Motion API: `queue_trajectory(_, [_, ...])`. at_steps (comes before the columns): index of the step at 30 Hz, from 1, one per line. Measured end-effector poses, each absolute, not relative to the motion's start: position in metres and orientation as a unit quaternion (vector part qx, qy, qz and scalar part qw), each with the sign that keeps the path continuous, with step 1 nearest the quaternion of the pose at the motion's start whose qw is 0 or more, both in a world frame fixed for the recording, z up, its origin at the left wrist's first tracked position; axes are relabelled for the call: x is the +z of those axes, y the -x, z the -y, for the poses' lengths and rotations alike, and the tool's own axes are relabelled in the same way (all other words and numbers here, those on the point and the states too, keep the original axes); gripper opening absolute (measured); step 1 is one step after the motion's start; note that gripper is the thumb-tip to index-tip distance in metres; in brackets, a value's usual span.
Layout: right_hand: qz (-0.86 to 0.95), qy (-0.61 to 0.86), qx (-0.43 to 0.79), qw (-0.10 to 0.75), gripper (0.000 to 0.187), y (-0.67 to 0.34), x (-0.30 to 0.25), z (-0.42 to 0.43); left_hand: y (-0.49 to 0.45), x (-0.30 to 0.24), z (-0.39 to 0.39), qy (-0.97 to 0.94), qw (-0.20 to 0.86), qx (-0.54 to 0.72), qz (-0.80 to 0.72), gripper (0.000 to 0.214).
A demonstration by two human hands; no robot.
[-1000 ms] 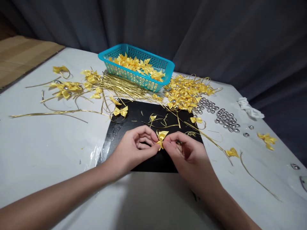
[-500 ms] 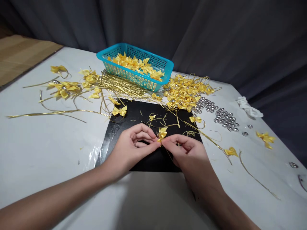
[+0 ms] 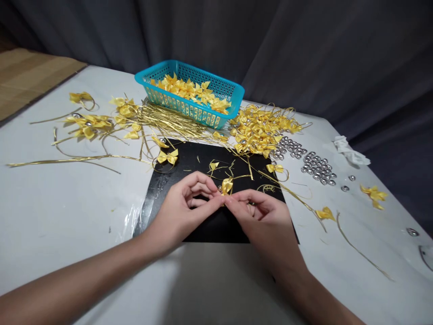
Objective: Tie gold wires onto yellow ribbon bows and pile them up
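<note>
A small yellow ribbon bow point(image 3: 227, 185) is pinched between my two hands over a black mat point(image 3: 216, 230). My left hand point(image 3: 189, 205) grips its left side with thumb and fingertips, and a small silver bead point(image 3: 219, 188) shows just above them. From the other side, my right hand point(image 3: 260, 212) pinches low on the bow, its thumb and index finger touching the left fingertips. The fingers cover the lower part of the bow. Behind the hands, gold cord scraps point(image 3: 219, 168) and a bow with a cord loop point(image 3: 168, 156) lie on the mat.
A blue basket point(image 3: 189, 108) of yellow bows stands at the back, with a bundle of gold cords point(image 3: 169, 121) before it. To its right lie a heap of finished-looking bows point(image 3: 259, 128) and silver heart-shaped beads point(image 3: 318, 168). Crumpled white tissue point(image 3: 352, 151) rests near the right edge.
My right hand's fingertips have shifted slightly left and now meet the left ones. The bow has turned a little and more of its lower part is covered.
</note>
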State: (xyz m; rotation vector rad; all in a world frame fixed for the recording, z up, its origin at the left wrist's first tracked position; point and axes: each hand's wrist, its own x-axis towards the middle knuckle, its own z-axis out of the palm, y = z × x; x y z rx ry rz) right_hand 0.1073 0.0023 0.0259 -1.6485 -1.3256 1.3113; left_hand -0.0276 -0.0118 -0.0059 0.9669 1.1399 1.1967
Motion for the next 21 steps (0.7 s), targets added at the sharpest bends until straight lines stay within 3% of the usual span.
queue_trajectory(13, [0.655, 0.566, 0.289, 0.408, 0.008, -0.114, 0.022, 0.003, 0.032, -0.002, 0.005, -0.358, 0.666, 0.501, -0.421, 0.019])
queue_trajectory(21, [0.713, 0.517, 0.275, 0.385, 0.008, -0.127, 0.025, 0.001, 0.033, -0.005, 0.005, -0.336, 0.679, 0.502, -0.417, 0.027])
